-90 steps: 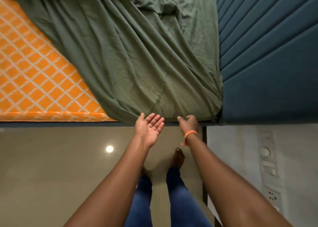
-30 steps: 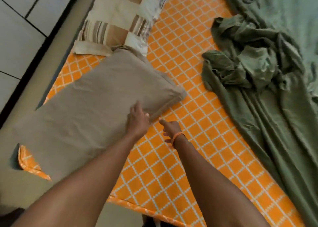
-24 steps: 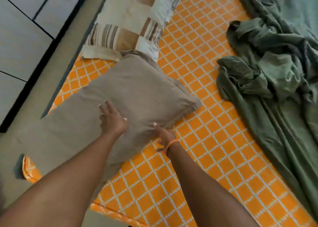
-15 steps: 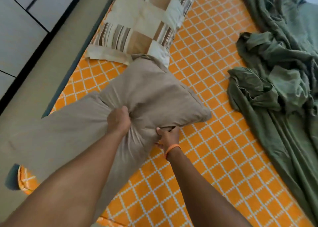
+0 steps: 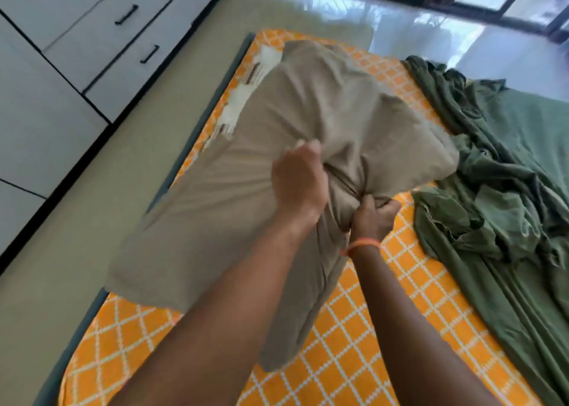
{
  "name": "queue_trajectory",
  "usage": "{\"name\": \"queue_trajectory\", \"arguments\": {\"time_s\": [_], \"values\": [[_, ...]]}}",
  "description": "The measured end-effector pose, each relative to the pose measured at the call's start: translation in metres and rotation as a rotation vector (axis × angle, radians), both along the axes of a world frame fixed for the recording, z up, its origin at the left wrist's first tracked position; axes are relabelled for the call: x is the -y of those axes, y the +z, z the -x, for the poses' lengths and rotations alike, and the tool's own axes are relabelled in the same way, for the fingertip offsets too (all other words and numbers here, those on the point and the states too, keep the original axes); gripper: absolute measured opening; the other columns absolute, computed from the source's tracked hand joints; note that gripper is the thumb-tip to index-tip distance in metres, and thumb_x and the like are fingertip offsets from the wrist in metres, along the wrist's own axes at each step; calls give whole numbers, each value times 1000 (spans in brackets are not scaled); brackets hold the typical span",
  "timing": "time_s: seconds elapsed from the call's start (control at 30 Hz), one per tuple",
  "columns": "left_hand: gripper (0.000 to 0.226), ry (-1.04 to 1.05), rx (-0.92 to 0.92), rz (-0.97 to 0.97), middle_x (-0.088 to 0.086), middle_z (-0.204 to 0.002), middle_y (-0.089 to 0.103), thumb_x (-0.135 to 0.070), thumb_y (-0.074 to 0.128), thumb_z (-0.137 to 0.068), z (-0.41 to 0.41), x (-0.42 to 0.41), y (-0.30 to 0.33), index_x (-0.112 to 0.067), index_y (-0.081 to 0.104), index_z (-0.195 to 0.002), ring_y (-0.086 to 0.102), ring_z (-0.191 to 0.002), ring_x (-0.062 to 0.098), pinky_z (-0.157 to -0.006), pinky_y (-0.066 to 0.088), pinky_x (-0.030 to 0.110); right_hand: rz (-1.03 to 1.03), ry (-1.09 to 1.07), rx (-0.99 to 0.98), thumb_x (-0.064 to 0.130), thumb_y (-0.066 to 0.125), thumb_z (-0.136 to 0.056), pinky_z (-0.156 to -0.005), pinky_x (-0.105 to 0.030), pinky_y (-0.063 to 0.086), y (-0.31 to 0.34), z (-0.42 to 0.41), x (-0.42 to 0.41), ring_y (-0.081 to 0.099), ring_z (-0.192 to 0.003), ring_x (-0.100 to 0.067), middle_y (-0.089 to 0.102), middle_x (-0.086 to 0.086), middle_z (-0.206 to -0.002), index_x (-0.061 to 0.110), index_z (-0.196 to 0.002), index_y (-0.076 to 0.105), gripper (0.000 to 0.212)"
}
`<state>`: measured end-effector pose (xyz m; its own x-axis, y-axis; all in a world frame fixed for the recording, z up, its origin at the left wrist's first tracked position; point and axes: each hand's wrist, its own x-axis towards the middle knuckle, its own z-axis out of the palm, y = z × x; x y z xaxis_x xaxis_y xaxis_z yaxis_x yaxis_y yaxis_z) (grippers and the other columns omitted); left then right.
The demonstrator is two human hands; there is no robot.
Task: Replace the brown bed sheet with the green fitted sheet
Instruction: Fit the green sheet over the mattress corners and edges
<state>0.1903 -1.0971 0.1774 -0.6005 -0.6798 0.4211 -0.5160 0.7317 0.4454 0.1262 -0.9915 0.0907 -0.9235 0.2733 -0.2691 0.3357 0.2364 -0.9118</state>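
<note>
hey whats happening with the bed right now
A person is lifting a tan pillow off the bare orange mattress. Both the left hand and the right hand have a grip bunched into its cover. The green sheet lies crumpled on the right side of the mattress, not yet spread over this part.

Bright daylight glare on the glossy floor [image 5: 354, 8], motion blur, wide-angle bending at edges.

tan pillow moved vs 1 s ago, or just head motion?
Yes. The tan pillow, gripped by the left hand and right hand, is lifted off the orange mattress and now covers most of the striped pillow.
</note>
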Motion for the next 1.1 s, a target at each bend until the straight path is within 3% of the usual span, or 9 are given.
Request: {"name": "queue_trajectory", "arguments": {"time_s": [0.1,0.23,0.37,0.57,0.63,0.77,0.83,1.0,1.1], "values": [[31,-63,210,40,11,-103,66,-4,37,-90,53,39,12,-13,65,-98,63,-97,34,-74,47,40,98,161,132,36,59,-69,-84,-45,52,-6,48,38,64,-89,-34,64,-18,-97,15,-93,51,33],[37,-76,315,69,9,-119,62,-6,33,-95,100,88,-11,-13,65,-113,57,-113,31,-91,44,39,410,477,398,14,59,-91,-61,-36,50,-15,66,72,55,-66,-20,53,-6,-77,15,-101,52,12],[35,-121,197,-334,12,-115,70,-9,46,-91,109,86,-57,-18,72,-114,64,-109,31,-89,52,36,379,741,615,25,58,-96,-64,-30,37,-38,40,65,49,-65,-18,52,-1,-79,24,-103,54,8],[14,-334,725,-639,16,-104,72,-13,61,-84,60,-3,-181,-10,73,-91,67,-104,31,-82,50,32,-135,719,537,24,67,-89,-74,-38,46,-103,46,-9,57,-84,-23,61,-10,-97,14,-116,59,30],[34,-364,877,-685,18,-127,63,-20,64,-88,52,-39,-221,-6,67,-120,57,-123,31,-98,47,35,-398,680,455,26,69,-88,-88,-39,49,-119,67,-50,61,-106,-28,65,-16,-114,5,-126,59,45],[111,-326,1180,-849,25,-162,-1,-42,78,-81,47,-105,-282,-20,1,-158,6,-148,46,-116,24,59,-732,619,360,23,66,-89,-94,-36,43,-153,107,-131,52,-121,-38,55,-24,-130,-2,-125,54,45],[129,-200,1226,-826,26,-156,-28,-38,86,-72,50,-135,-307,-32,-13,-154,-14,-141,59,-105,19,78,-837,597,321,23,66,-88,-98,-40,41,-174,126,-160,50,-122,-42,46,-24,-135,1,-127,48,48],[120,-38,1139,-704,28,-153,-28,-26,85,-75,55,-163,-347,-31,-7,-153,-16,-137,64,-94,19,86,-1023,596,159,23,64,-91,-98,-46,42,-229,173,-198,50,-122,-45,9,-23,-159,13,-153,12,82],[130,-34,1181,-645,30,-151,-30,-30,89,-69,56,-163,-355,-29,-10,-153,-17,-136,65,-92,18,87,-1008,562,214,19,55,-94,-93,-47,44,-241,194,-206,53,-118,-44,39,-22,-143,14,-149,22,65]]}}
